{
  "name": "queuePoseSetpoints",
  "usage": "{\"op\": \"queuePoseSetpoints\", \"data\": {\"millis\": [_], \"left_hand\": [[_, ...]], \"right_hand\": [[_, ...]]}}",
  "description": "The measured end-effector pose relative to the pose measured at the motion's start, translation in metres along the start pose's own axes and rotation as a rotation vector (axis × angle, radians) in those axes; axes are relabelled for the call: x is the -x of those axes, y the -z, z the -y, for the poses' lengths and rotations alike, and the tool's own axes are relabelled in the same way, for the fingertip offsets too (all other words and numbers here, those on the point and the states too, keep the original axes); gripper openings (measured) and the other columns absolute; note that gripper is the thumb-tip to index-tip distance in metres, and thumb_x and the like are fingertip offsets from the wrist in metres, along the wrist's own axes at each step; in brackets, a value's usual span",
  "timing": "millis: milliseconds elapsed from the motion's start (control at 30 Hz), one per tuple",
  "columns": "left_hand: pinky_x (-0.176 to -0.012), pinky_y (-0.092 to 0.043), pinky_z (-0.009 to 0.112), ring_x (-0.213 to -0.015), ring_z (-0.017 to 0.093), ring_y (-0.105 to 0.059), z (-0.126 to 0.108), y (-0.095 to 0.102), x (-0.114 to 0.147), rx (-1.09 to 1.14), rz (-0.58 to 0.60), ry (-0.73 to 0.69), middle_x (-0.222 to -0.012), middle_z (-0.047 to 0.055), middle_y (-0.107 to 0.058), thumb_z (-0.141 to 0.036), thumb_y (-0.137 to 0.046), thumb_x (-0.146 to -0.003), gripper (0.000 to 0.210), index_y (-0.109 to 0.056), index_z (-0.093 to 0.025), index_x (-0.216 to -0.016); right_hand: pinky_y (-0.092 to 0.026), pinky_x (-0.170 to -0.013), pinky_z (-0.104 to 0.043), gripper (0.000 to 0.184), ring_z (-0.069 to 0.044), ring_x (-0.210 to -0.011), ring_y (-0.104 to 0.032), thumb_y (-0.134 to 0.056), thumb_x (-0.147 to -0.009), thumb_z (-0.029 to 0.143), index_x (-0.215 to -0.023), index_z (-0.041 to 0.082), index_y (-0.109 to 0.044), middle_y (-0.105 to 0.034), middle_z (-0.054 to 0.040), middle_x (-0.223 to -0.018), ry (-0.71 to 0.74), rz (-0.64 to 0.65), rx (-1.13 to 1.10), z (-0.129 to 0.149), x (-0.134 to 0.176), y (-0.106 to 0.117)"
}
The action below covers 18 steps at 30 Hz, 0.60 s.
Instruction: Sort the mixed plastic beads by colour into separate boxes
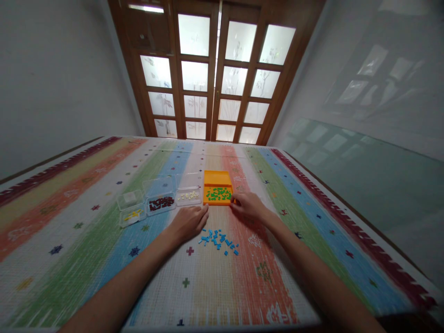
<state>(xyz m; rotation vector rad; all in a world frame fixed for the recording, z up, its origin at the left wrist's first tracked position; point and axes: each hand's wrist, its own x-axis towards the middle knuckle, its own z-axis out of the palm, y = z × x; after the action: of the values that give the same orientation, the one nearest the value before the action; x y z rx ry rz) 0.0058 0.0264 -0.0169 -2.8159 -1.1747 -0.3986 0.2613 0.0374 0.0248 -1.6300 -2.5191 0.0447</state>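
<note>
An orange plastic box (pixel 218 178) stands with its lid up, and small green bricks (pixel 220 192) lie spread inside it. At the box's right front corner, the bent fingers of my right hand (pixel 247 206) are closed on the edge. My left hand (pixel 190 222) rests on the cloth, its fingers stretched forward and the fingertips by the box's left front corner. Loose blue bricks (pixel 218 239) are scattered on the cloth in front of the box, between my forearms.
Left of the orange box stand three clear lidded boxes, all open: one with white pieces (pixel 188 196), one with dark red pieces (pixel 161 203), one with yellow pieces (pixel 133 215). A striped tablecloth (pixel 104 259) covers the table. Beyond it is a wooden glazed door (pixel 212 92).
</note>
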Motion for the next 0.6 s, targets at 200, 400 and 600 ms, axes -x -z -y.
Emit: {"op": "queuePoseSetpoints", "data": {"millis": [200, 400, 600], "left_hand": [[-0.074, -0.056, 0.037, -0.083, 0.025, -0.073, 0.002, -0.002, -0.002, 0.027, 0.014, 0.034, -0.095, 0.015, -0.074, -0.025, -0.036, -0.101, 0.037, -0.059, -0.008, -0.125], [-0.078, -0.055, 0.035, -0.084, 0.022, -0.07, 0.009, -0.004, 0.006, 0.151, -0.063, -0.022, -0.094, 0.011, -0.073, -0.022, -0.038, -0.099, 0.029, -0.062, -0.014, -0.112], [-0.076, -0.052, 0.033, -0.077, 0.02, -0.065, 0.011, -0.007, 0.009, 0.181, -0.131, -0.052, -0.082, 0.008, -0.069, -0.024, -0.04, -0.098, 0.027, -0.066, -0.016, -0.099]], "right_hand": [[-0.033, -0.062, -0.026, 0.017, -0.017, -0.072, -0.059, -0.059, -0.088, 0.022, -0.095, 0.017, -0.073, -0.072, -0.0076, -0.084, -0.044, 0.003, -0.025, 0.0, -0.002, -0.001], [-0.034, -0.062, -0.025, 0.016, -0.015, -0.067, -0.057, -0.056, -0.088, 0.026, -0.096, 0.018, -0.068, -0.068, -0.0038, -0.079, 0.002, -0.146, -0.106, -0.023, 0.016, -0.004], [-0.039, -0.066, -0.027, 0.019, -0.015, -0.067, -0.057, -0.06, -0.086, 0.033, -0.092, 0.017, -0.067, -0.066, -0.0061, -0.089, -0.021, -0.229, -0.083, -0.057, 0.057, -0.006]]}}
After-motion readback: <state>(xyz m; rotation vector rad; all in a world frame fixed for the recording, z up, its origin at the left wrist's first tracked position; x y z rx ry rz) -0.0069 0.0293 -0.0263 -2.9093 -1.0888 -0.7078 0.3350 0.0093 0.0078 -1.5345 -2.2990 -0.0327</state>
